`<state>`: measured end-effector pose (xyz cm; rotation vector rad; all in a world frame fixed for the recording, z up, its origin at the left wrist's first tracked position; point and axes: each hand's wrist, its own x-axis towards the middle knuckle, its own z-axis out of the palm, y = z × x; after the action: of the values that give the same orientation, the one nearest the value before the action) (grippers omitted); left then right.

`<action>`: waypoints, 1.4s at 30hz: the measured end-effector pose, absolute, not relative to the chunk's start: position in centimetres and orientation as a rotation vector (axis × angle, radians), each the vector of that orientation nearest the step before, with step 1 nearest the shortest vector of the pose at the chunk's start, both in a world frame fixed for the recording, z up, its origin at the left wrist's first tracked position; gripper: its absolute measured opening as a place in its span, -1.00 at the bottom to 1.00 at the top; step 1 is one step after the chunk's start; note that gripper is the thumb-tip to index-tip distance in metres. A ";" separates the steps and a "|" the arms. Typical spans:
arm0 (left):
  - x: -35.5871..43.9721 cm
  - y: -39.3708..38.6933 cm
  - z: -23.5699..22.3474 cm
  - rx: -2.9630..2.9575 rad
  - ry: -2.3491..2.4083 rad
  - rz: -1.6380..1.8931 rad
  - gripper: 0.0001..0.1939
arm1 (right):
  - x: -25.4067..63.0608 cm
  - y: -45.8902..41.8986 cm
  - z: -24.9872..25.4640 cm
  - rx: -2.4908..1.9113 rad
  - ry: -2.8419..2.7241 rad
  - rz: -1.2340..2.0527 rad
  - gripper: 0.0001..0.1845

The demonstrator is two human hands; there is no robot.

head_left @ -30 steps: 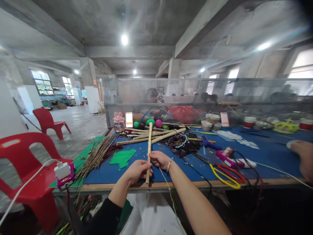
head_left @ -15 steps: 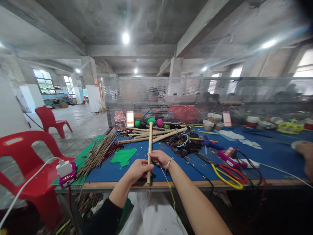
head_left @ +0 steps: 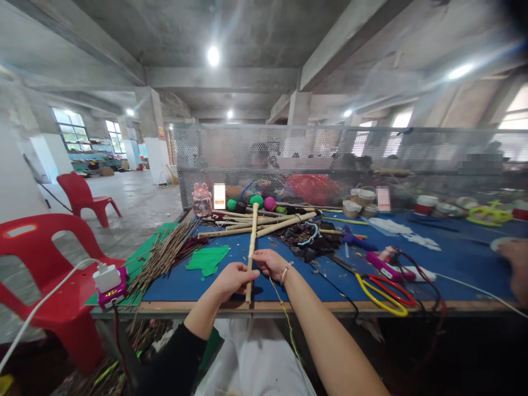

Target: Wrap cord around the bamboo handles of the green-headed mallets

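Observation:
A long pale stick, partly wrapped along its upper length, points away from me over the table's front edge. Near its lower end my left hand is closed around it, the thumb lying across. Just above, my right hand pinches the stick from the right side. A thin yellowish cord hangs from below my right hand toward my lap. Beyond the stick's far end are a green ball of yarn and a magenta ball. Other pale sticks lie crosswise behind it.
Thin brown twigs are piled at left, beside green cloth. Right of my hands lie scissors with yellow handles, red-handled ones and a purple power strip. A mesh screen backs the table; another person's hand shows at far right.
The view has shifted slightly, so the table sits a little higher in the picture. Both hands keep their hold on the stick, with hardly any movement along it.

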<state>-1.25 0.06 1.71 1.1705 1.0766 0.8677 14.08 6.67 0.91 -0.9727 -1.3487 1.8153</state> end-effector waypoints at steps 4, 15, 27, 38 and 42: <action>-0.7 -0.1 2.2 1.118 1.002 0.868 -0.71 | 14.4 6.5 1.2 -0.890 -1.301 1.890 -0.68; -0.9 -0.3 1.9 1.125 1.050 0.835 -0.68 | 14.6 6.6 0.9 -0.870 -1.316 1.919 -0.67; -0.6 -1.4 1.7 1.009 0.780 0.860 -0.65 | 15.3 6.5 1.1 -0.796 -1.331 2.007 -0.70; -0.6 -1.3 2.0 1.121 0.958 0.870 -0.66 | 14.9 6.4 1.2 -0.809 -1.368 1.968 -0.65; -0.6 -1.6 1.4 0.929 0.747 0.862 -0.67 | 15.0 6.2 1.1 -0.799 -1.386 1.962 -0.68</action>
<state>-0.56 -1.56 1.43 0.9286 0.7465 0.8625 15.04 6.20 1.10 -0.7992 -1.3858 1.9615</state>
